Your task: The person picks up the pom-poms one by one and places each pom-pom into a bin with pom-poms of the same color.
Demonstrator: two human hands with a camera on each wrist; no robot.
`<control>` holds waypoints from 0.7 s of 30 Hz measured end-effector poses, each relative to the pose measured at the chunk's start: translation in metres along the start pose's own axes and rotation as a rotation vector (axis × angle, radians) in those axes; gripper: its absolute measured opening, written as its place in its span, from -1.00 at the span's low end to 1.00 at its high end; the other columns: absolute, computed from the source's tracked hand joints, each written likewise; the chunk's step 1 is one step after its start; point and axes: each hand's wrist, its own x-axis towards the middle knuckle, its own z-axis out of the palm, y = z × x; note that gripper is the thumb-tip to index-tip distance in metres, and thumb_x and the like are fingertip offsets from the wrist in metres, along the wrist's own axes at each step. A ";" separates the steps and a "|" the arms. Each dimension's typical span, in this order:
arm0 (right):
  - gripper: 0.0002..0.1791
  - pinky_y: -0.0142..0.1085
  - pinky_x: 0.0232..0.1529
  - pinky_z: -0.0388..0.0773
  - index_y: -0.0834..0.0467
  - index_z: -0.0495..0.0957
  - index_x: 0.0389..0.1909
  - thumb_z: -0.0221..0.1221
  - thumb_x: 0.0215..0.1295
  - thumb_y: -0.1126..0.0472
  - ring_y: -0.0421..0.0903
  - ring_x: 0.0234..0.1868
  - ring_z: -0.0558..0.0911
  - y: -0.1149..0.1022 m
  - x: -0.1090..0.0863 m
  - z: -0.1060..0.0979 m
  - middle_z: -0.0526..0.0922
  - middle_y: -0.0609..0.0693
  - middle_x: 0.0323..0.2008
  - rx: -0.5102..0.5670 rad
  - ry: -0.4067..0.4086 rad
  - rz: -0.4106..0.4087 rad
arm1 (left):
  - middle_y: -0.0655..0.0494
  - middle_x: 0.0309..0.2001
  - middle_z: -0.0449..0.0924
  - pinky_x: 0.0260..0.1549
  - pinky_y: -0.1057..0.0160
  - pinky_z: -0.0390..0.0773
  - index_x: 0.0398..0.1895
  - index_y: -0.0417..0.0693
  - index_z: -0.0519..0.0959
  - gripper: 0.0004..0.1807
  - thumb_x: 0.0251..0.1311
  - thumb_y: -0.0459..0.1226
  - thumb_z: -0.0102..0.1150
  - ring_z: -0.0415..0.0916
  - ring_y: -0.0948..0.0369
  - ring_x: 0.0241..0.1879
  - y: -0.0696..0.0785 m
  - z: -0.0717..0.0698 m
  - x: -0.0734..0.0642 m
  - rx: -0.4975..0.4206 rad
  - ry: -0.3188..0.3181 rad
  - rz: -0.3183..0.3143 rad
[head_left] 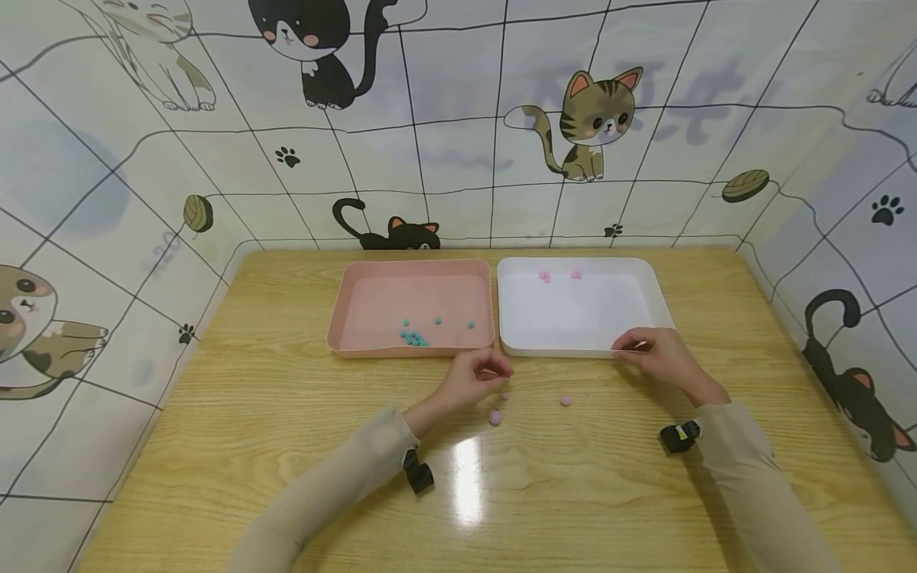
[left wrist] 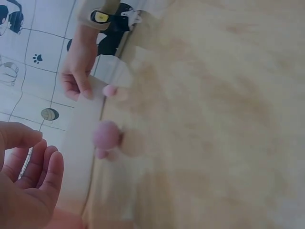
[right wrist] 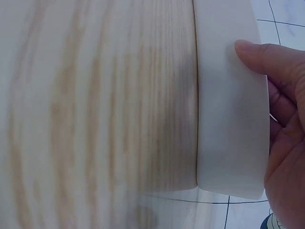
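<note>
My left hand (head_left: 473,378) hovers just in front of the pink tray (head_left: 340,318), near the corner where the two trays meet. Its fingers are loosely bent, with nothing visible between thumb and fingertips in the left wrist view. Close by on the table lie a larger pink ball (head_left: 496,418) and a smaller pink ball (head_left: 505,395); another pink ball (head_left: 566,401) is further right. My right hand (head_left: 661,358) pinches the front wall of the white tray (right wrist: 228,119), thumb outside and the other fingers over the rim.
Several small teal balls (head_left: 414,339) lie in the pink tray, mostly bunched near its front. Small pink balls (head_left: 545,277) sit toward the back of the white tray. The trays stand side by side on the wooden table (head_left: 573,493), near the cat-patterned cloth (head_left: 458,159) behind.
</note>
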 end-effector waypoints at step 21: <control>-0.89 -0.52 -0.41 0.51 0.12 0.65 -0.51 0.33 0.05 0.39 -0.33 -0.45 0.51 0.000 -0.001 0.002 0.64 -0.08 -0.49 0.022 0.009 0.013 | -0.20 -0.21 0.55 -0.25 0.37 0.56 -0.21 -0.38 0.53 -0.78 0.02 -0.57 0.18 0.51 0.18 -0.28 -0.019 0.002 -0.029 0.061 -0.109 -0.078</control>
